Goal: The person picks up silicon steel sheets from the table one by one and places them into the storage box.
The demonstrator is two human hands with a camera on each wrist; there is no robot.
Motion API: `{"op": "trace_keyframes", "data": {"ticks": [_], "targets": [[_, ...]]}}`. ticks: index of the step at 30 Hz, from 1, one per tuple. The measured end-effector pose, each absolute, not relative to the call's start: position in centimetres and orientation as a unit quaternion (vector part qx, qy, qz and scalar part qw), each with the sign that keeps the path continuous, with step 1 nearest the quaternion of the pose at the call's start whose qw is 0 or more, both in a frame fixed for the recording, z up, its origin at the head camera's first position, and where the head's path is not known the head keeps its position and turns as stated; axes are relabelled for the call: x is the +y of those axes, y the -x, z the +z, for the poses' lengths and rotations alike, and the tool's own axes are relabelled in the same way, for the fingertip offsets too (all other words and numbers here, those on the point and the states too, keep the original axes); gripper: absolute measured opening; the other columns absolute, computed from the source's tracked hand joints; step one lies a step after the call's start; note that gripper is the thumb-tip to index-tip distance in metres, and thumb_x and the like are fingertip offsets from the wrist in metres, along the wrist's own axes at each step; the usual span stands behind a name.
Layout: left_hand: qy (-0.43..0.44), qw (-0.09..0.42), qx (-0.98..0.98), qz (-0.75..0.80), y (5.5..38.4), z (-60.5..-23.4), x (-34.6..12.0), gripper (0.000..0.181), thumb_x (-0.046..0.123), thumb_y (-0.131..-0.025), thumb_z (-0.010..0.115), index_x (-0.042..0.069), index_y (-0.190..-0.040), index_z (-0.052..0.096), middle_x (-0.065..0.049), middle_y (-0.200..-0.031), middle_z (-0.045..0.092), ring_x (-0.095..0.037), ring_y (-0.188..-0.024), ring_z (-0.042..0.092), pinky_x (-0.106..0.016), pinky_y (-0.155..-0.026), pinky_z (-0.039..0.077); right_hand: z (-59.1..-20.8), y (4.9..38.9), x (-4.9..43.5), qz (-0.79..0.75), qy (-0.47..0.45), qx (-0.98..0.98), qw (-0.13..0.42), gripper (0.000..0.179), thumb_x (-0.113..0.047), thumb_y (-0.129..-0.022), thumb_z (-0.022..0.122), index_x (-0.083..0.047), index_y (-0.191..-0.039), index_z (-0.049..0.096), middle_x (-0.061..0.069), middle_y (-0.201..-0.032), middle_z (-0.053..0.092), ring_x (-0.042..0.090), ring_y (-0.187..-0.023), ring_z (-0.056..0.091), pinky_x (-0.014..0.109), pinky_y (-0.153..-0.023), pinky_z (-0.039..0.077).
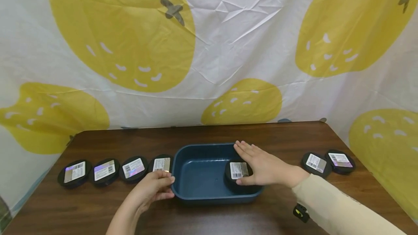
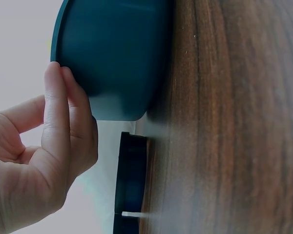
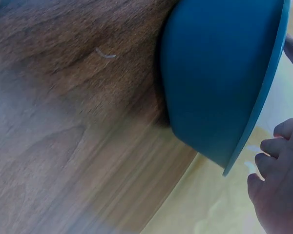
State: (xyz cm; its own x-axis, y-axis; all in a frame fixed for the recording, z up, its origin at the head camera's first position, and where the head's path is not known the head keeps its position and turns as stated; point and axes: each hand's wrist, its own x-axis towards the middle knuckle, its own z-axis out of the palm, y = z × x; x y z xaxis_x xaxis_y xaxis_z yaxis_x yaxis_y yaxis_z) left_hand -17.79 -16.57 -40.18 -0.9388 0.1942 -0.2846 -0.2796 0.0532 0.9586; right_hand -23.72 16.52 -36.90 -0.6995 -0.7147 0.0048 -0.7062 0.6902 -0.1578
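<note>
A dark blue rectangular basin point(image 1: 199, 177) sits on the table. My left hand point(image 1: 156, 188) pinches its left rim, thumb above and fingers below; the left wrist view shows the fingertips point(image 2: 56, 73) at the rim. Inside the basin, toward the right end, lies a flat round black container point(image 1: 240, 171) with a white barcode label. My right hand point(image 1: 261, 166) is over the basin's right end with its fingers straight, the thumb at the container's label. In the right wrist view, the hand point(image 3: 283, 170) hovers by the basin's rim point(image 3: 256, 117).
Several matching black containers point(image 1: 104, 171) line up left of the basin, the closest one point(image 1: 161, 163) beside its left wall. Two more point(image 1: 316, 164) sit at the right. A fabric backdrop with yellow fruit point(image 1: 130, 46) hangs behind the brown wooden table point(image 1: 209, 133).
</note>
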Motion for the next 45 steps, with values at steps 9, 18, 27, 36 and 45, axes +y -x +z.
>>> {"op": "trace_keyframes", "data": {"ticks": [9,18,27,36,45], "targets": [[0.037,0.172,0.704,0.688,17.8,-40.1,-16.6,0.015,0.005,-0.092,0.051,-0.008,-0.099,0.048,-0.007,-0.075,0.053,-0.012,-0.058,0.06,-0.024,-0.061,0.056,-36.6,23.3,17.8,-0.075,0.377,0.923,0.021,0.095,-0.057,-0.082,0.06,0.003,-0.145,0.021,0.018,-0.152,0.018,0.03,-0.14,0.015,0.046,-0.113,0.017],[0.031,0.177,0.697,0.695,17.7,-40.3,-16.5,0.014,0.005,-0.093,0.051,-0.007,-0.099,0.048,-0.006,-0.074,0.053,-0.012,-0.058,0.06,-0.024,-0.06,0.056,-36.5,23.2,19.6,-0.074,0.354,0.932,0.008,0.093,-0.055,-0.082,0.061,0.001,-0.146,0.02,0.016,-0.152,0.017,0.029,-0.14,0.015,0.046,-0.113,0.017],[0.025,0.172,0.697,0.695,17.9,-40.4,-16.7,0.012,0.005,-0.092,0.051,-0.005,-0.097,0.049,-0.006,-0.075,0.053,-0.011,-0.06,0.06,-0.024,-0.061,0.056,-36.3,22.8,21.0,-0.092,0.331,0.939,0.006,0.094,-0.051,-0.081,0.064,0.004,-0.144,0.022,0.018,-0.151,0.021,0.032,-0.139,0.018,0.048,-0.112,0.018],[0.027,0.173,0.698,0.694,17.8,-40.5,-16.7,0.013,0.006,-0.092,0.052,-0.006,-0.098,0.049,-0.006,-0.075,0.054,-0.011,-0.06,0.06,-0.024,-0.061,0.056,-36.2,22.5,22.6,-0.099,0.318,0.943,0.0,0.099,-0.06,-0.081,0.059,0.006,-0.144,0.02,0.021,-0.15,0.02,0.035,-0.138,0.019,0.051,-0.111,0.02],[0.029,0.174,0.699,0.693,17.9,-40.4,-16.7,0.012,0.006,-0.092,0.052,-0.004,-0.097,0.049,-0.006,-0.074,0.054,-0.011,-0.06,0.06,-0.024,-0.061,0.056,-36.4,22.7,24.0,-0.102,0.301,0.948,0.006,0.101,-0.064,-0.081,0.056,0.005,-0.144,0.02,0.02,-0.151,0.018,0.035,-0.139,0.017,0.051,-0.111,0.018]]}}
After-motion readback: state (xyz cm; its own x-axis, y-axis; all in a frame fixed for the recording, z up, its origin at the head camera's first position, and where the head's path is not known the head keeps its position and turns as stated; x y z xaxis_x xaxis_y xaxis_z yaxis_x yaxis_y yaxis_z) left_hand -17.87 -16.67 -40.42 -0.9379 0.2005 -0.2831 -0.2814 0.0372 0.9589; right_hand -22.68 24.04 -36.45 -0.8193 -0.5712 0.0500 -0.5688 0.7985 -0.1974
